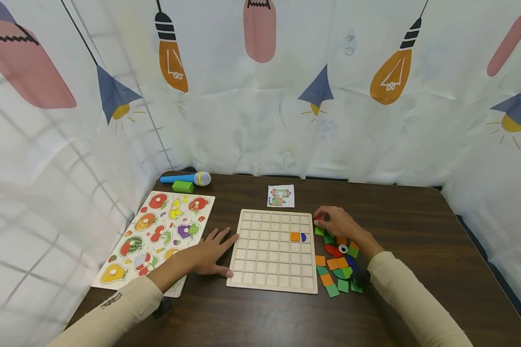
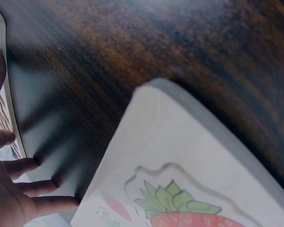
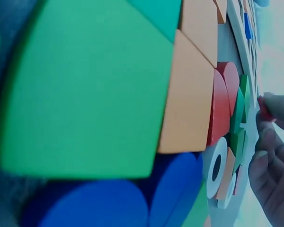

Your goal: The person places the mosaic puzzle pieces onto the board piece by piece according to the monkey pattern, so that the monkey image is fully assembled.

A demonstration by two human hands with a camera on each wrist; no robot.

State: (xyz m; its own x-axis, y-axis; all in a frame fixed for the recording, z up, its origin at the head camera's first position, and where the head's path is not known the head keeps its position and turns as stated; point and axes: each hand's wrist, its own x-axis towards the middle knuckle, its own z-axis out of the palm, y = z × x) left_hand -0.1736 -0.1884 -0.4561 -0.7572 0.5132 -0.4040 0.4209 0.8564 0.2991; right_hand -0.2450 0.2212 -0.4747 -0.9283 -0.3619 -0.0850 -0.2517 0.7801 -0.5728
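Observation:
A wooden grid board [image 1: 271, 282] lies on the table, with an orange square [image 1: 294, 236] and a blue half-round piece [image 1: 303, 237] in its cells. Fingers spread, my left hand [image 1: 210, 253] rests at the board's left edge; the left wrist view shows its thumb touching the rim. Beyond the board's right edge, my right hand [image 1: 337, 221] pinches a small red piece [image 3: 264, 109] between thumb and finger. Below that hand lies a loose pile of coloured pieces, with green squares [image 1: 343, 286], orange squares [image 1: 320, 260], blue pieces and a white ring [image 1: 343, 248].
A fruit puzzle board [image 1: 156, 226] lies at the left, partly under my left forearm. Behind it are a blue toy microphone [image 1: 178, 179] and a green block [image 1: 183, 187]. A small printed pattern card [image 1: 281, 196] lies beyond the grid board. A patterned curtain [image 1: 260, 120] hangs behind the table.

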